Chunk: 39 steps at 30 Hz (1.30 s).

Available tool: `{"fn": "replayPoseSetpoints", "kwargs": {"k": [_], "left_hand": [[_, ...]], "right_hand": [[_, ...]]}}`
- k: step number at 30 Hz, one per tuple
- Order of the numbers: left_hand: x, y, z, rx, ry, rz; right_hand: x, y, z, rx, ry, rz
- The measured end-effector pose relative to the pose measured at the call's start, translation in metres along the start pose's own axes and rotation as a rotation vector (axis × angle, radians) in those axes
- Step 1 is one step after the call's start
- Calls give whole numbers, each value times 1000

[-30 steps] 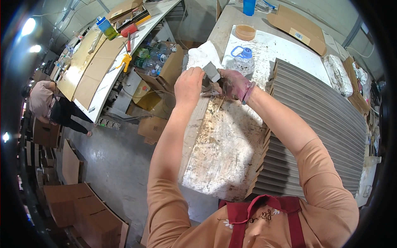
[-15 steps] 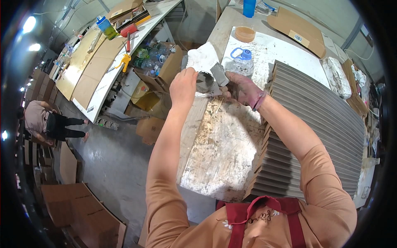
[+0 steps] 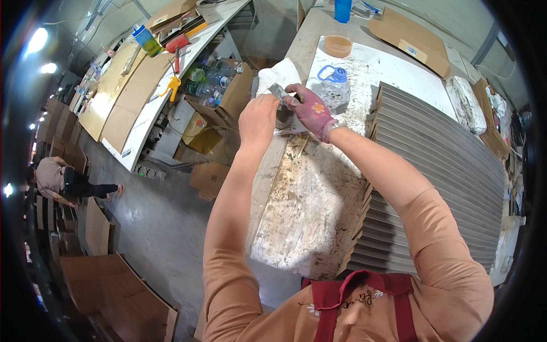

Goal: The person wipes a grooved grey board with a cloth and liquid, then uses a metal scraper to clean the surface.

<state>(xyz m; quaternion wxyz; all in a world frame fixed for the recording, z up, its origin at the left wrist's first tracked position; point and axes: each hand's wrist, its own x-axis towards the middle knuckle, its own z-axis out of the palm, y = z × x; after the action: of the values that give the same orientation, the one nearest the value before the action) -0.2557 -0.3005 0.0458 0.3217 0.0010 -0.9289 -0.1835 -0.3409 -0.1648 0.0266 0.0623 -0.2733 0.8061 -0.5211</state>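
My bare left hand is closed at the left edge of a small round open container. Its fingertips are partly hidden, so what they pinch does not show. In a pink glove with a flower print, my right hand grips a flat grey rectangular piece above the container's mouth, close to the left fingers. Behind both hands lies a crumpled white cloth or bag. A clear plastic jug with a blue cap and handle stands just beyond the right hand.
A stack of long grey ribbed strips covers the right of the stained worktable. Farther back are an amber bowl and a cardboard sheet. A box of plastic bottles sits left. Another person bends at far left.
My right hand has moved left and turned back-up, carrying the grey piece from the container's right side to over its mouth. The left hand has shifted slightly. The other person's legs have moved.
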Motion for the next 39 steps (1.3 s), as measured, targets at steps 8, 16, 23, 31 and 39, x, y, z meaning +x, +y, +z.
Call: {"fn": "replayPoseSetpoints", "kwargs": {"k": [8,16,23,31,39], "left_hand": [[-3,2,-4,83,2,9],[2,-9,-3,77,97,-37],[4,-8,-4,41,32,-51],[-7,0,-1,64,-1,8],[-10,-10,-4,95,66,14]], "right_hand": [[26,29,-22,593,-283,172],[-8,3,-31,559,-181,376],[-8,-12,-9,173,-134,95],[26,-12,-1,532,-126,246],[11,5,-33,1081,-343,509]]}}
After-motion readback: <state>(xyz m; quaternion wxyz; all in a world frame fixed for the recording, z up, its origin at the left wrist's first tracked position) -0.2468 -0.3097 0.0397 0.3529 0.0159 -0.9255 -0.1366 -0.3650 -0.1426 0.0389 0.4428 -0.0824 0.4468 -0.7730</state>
